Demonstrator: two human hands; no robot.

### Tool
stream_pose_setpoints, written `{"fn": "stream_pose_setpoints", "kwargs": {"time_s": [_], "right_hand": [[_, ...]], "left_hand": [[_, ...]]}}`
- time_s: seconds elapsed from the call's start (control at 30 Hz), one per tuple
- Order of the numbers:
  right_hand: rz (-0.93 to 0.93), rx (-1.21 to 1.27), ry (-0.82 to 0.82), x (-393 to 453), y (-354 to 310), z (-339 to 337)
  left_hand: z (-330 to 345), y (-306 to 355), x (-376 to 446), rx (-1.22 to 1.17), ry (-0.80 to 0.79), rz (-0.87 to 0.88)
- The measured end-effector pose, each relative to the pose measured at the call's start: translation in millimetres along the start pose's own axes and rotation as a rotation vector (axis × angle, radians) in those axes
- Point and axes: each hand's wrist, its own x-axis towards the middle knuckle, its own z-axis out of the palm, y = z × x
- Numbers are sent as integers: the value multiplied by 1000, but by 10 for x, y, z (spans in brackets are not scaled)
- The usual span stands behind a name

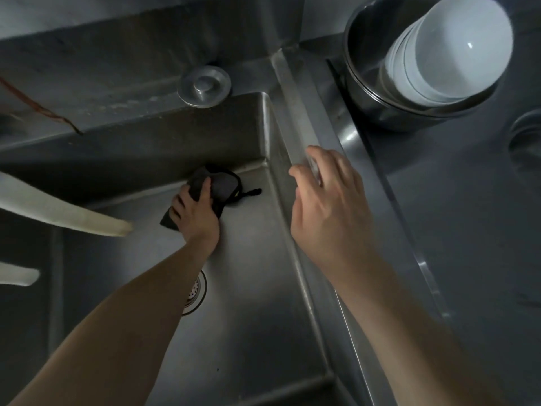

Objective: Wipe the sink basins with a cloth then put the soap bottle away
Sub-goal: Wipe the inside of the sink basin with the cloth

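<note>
My left hand point(194, 213) is down in the steel sink basin point(251, 288), pressing a dark cloth point(222, 186) against the floor at the far right corner. A thin black strap of the cloth trails to the right. My right hand point(328, 206) rests with spread fingers on the ridge dividing this basin from the second one at the right, holding nothing. A round drain strainer point(196, 291) shows beside my left forearm, partly hidden by it. No soap bottle is in view.
A steel pot point(366, 92) holding stacked white bowls point(448, 51) sits in the right basin's far corner. A round metal plug cap point(204, 86) lies on the back ledge. Two pale spouts point(73, 215) reach in from the left. A second drain point(527, 136) shows at the right edge.
</note>
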Motion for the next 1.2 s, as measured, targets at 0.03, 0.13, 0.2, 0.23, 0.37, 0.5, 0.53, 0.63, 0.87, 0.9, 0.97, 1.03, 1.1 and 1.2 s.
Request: {"fn": "stream_pose_setpoints", "kwargs": {"time_s": [0.03, 0.13, 0.2, 0.23, 0.37, 0.5, 0.53, 0.63, 0.87, 0.9, 0.97, 1.03, 1.1, 1.2], "right_hand": [[1, 1, 0, 2, 4, -2], [-2, -2, -14, 5, -3, -6], [-4, -3, -18, 1, 0, -13], [-6, -2, -17, 1, 2, -13], [-6, 12, 4, 2, 7, 2], [-6, 21, 8, -5, 4, 4], [-4, 22, 7, -5, 3, 2], [-9, 33, 10, -4, 6, -3], [-1, 10, 16, -3, 3, -10], [-3, 9, 12, -3, 0, -14], [-11, -5, 0, -1, -1, -22], [-9, -18, 5, 4, 6, -30], [-10, -15, 6, 0, 2, -29], [-6, -11, 8, -2, 3, -25]], "left_hand": [[31, 50, 6, -62, 15, -76], [98, 333, 51, -203, 45, -238], [138, 519, 53, -238, 39, -257], [151, 588, 51, -243, 43, -259], [163, 775, 43, -266, 41, -261], [144, 1034, 8, -273, -7, -153], [149, 1109, -2, -266, -34, -89], [148, 1198, 2, -239, -126, 38], [-18, 773, -59, -37, -235, 457], [-6, 675, -162, -15, -235, 539], [53, 438, -387, 18, -210, 691], [69, 293, -467, 20, -190, 742], [11, 329, -435, -9, -180, 689], [-145, 566, -291, -87, -151, 504]]}}
